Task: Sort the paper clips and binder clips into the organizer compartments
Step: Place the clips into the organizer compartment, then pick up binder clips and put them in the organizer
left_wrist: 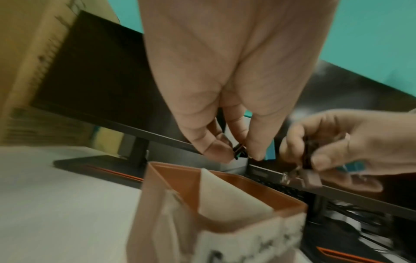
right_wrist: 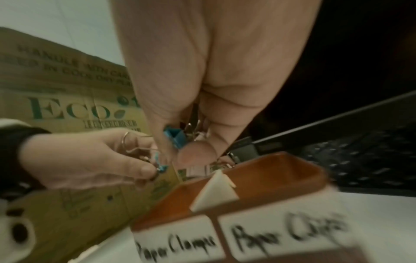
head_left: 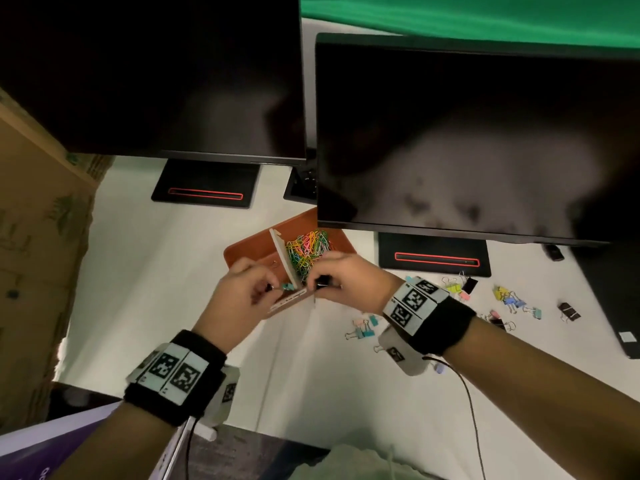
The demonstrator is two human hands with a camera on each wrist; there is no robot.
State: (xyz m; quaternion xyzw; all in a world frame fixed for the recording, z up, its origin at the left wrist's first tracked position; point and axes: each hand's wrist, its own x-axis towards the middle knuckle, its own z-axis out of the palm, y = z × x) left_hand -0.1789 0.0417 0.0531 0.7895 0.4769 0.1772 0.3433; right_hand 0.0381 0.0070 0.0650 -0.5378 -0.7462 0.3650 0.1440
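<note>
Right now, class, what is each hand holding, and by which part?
Left hand pinches a teal binder clip by its wire handles. Right hand grips several binder clips; where is unclear.

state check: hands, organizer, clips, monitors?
left hand: pinching a teal binder clip
right hand: gripping several binder clips
organizer: paper clips piled right of the divider
loose binder clips: scattered on desk
monitors: dark

An orange-brown organizer tray (head_left: pixel 249 247) sits at frame centre, split by a tilted white divider (head_left: pixel 282 258). Its front labels read "Paper Clamps" (right_wrist: pixel 178 249) and "Paper Clips" (right_wrist: pixel 286 236). Multicoloured paper clips (head_left: pixel 308 249) fill the right compartment. Pastel and black binder clips (head_left: pixel 512 301) lie scattered at right; a teal binder clip (head_left: pixel 286 287) is held above the tray's front edge.
</note>
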